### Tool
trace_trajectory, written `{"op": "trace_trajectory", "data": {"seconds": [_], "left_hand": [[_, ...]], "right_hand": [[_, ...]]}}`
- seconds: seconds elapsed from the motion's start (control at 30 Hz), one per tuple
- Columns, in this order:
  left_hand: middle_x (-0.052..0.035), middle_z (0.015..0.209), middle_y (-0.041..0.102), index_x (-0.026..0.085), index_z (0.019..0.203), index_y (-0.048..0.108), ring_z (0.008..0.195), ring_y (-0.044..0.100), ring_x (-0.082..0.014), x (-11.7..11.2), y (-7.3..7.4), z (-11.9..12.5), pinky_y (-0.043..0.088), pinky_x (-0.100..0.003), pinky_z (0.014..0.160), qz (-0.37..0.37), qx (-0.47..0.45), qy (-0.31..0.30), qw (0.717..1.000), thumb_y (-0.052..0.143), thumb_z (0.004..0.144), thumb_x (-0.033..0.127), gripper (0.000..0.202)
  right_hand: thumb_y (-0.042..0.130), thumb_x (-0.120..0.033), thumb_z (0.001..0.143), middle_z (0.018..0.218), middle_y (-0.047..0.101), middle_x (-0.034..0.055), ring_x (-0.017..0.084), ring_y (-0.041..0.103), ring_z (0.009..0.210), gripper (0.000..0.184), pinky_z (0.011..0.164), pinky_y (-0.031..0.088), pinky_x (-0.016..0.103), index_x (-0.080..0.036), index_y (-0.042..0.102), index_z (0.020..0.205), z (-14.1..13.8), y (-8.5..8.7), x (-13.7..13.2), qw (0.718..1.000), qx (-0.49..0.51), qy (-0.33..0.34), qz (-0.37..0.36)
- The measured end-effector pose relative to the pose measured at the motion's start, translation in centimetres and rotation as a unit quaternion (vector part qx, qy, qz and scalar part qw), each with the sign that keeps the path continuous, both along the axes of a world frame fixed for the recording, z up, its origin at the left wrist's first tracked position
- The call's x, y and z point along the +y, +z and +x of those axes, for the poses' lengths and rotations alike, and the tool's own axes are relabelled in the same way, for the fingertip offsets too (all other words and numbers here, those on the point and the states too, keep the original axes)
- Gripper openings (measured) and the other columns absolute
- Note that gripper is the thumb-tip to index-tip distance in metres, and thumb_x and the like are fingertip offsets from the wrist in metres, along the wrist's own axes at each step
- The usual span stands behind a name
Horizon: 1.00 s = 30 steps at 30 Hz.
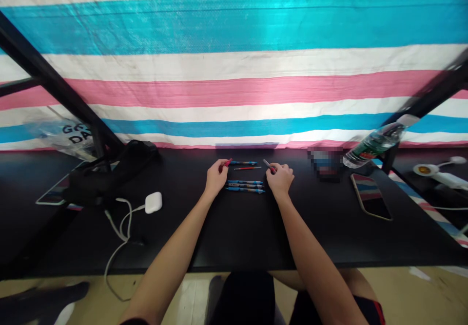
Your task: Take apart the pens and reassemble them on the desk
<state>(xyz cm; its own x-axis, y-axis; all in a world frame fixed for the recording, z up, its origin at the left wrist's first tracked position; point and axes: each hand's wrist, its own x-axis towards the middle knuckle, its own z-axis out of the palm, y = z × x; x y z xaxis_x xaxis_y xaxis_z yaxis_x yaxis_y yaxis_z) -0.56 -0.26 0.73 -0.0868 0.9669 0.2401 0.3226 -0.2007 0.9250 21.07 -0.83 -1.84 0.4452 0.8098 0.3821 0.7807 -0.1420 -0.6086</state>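
Note:
On the black desk, my left hand pinches a small red pen part between its fingertips. My right hand holds a thin pen piece with a pale metal-looking tip. Between the hands lie several pens. A blue pen and a slim red pen are at the far side. Nearer me, a small stack of blue pens lies side by side. Each hand is close to these pens, and the fingers hide the ends of the held pieces.
A black bag and a tablet lie at the left, near a white charger with its cable. At the right are a phone, a blurred object and a lying water bottle. A striped tarp hangs behind the desk.

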Motion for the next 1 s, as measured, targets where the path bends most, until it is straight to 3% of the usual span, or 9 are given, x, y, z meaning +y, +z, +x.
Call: {"op": "trace_trajectory", "data": {"seconds": [0.17,0.33,0.57,1.0], "left_hand": [[-0.0005,0.074,0.062,0.019,0.088,0.063,0.063,0.055,-0.0134,0.0,0.0,0.0,0.042,-0.025,0.063,0.017,-0.004,0.006,1.000,0.058,0.072,0.015,0.018],[-0.0037,0.082,0.065,0.020,0.085,0.065,0.076,0.059,-0.0176,0.3,-0.3,-0.8,0.044,-0.029,0.075,0.058,0.059,0.018,0.996,0.058,0.071,0.010,0.018],[-0.0081,0.085,0.065,0.021,0.085,0.069,0.082,0.055,-0.0250,0.2,-0.5,-1.2,0.042,-0.037,0.077,0.067,0.217,0.020,0.974,0.055,0.077,0.010,0.019],[-0.0072,0.093,0.067,0.022,0.092,0.072,0.088,0.054,-0.0251,0.1,-0.5,-1.0,0.044,-0.037,0.080,0.051,0.293,0.017,0.955,0.052,0.081,0.013,0.024]], "right_hand": [[0.052,-0.026,0.078,0.101,0.056,0.0109,0.028,0.045,0.099,0.024,0.086,0.033,0.042,-0.022,0.070,0.093,-0.1,0.5,0.1,0.997,-0.021,0.059,0.045],[0.056,-0.026,0.077,0.111,0.057,0.0107,0.028,0.043,0.109,0.019,0.095,0.031,0.043,-0.023,0.072,0.088,-0.2,0.0,0.3,0.993,-0.033,0.105,0.051],[0.059,-0.026,0.076,0.114,0.057,0.0105,0.029,0.043,0.113,0.018,0.100,0.028,0.047,-0.023,0.073,0.087,0.0,-0.6,0.5,0.991,-0.037,0.119,0.046],[0.057,-0.025,0.077,0.112,0.060,0.0108,0.029,0.045,0.111,0.018,0.100,0.028,0.048,-0.021,0.074,0.081,-0.2,-0.4,0.4,0.992,-0.030,0.113,0.052]]}}
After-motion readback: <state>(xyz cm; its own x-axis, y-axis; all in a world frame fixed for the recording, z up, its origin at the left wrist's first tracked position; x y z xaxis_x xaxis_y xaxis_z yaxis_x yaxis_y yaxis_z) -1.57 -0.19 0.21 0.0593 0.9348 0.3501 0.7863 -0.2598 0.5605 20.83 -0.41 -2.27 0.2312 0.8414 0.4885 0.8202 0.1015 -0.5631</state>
